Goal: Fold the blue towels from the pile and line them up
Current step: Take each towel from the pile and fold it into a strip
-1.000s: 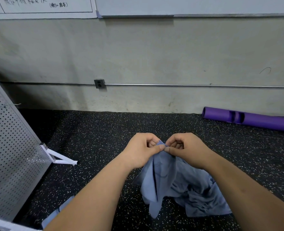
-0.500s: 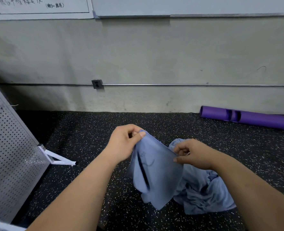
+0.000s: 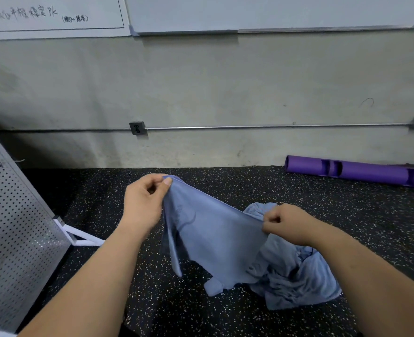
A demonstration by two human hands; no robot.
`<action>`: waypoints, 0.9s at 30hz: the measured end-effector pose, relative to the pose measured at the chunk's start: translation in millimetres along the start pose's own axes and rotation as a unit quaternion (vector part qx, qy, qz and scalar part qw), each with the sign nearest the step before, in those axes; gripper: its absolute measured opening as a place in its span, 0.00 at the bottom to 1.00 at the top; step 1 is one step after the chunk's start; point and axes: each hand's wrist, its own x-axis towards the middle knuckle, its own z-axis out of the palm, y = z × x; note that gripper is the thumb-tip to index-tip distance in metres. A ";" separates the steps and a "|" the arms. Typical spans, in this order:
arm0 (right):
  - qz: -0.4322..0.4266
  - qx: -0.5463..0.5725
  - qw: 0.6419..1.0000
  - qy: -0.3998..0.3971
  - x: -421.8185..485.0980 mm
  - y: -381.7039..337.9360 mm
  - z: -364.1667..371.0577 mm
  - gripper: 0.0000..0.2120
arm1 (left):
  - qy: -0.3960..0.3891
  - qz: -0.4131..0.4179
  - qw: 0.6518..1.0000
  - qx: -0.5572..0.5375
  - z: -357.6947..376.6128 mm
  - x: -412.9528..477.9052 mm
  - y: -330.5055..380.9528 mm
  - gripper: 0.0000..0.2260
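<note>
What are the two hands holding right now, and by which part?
Both hold one blue towel by its top edge. The left hand pinches the raised corner, and the right hand pinches the lower end, above the pile.

Towel (image 3: 213, 234): uniform light blue, no print.
Pile (image 3: 298, 276): same light blue.
Floor (image 3: 249, 186): black, fine white speckles throughout.
Tube (image 3: 361, 170): solid purple.
Panel (image 3: 11, 227): grey, regular grid of dark round holes.
Wall (image 3: 201, 81): plain pale grey.
Whiteboard (image 3: 55, 15): white, dark handwriting.

Bare left hand (image 3: 142, 203) and right hand (image 3: 289, 224) (forearms (image 3: 99, 276) unsleeved too).
</note>
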 end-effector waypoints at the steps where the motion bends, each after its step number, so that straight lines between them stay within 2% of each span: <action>1: 0.006 -0.011 1.000 0.004 -1.9 2.5 0.5 0.13 | 0.018 -0.006 1.000 -0.008 -4.4 0.7 -0.4 0.02; 4: 0.013 -0.037 0.999 0.022 -9.5 10.1 -2.8 0.13 | 0.041 -0.022 0.999 -0.016 -17.3 2.2 -5.7 0.02; 7: 0.030 -0.066 0.994 0.077 -15.6 17.1 -9.5 0.15 | 0.025 -0.031 0.999 0.014 -22.8 0.9 -11.6 0.02; 13: 0.066 -0.117 0.968 0.210 -21.8 25.2 -19.1 0.07 | -0.006 -0.032 0.998 0.052 -22.7 -3.4 -10.2 0.01; 16: 0.036 -0.063 0.964 0.255 -26.5 22.3 -23.4 0.03 | -0.002 -0.031 0.998 0.059 -23.4 -4.8 -8.0 0.02; 20: 0.024 0.041 0.948 0.314 -35.9 17.1 -31.3 0.03 | -0.009 -0.026 0.997 0.070 -25.7 -5.0 -9.3 0.02; 25: 0.008 0.210 0.914 0.346 -36.3 25.1 -38.5 0.10 | -0.047 -0.013 0.991 0.122 -25.5 -4.8 -13.7 0.02; 27: 0.001 0.234 0.910 0.342 -37.3 29.2 -42.1 0.12 | -0.070 -0.006 0.986 0.149 -25.5 -4.1 -16.8 0.02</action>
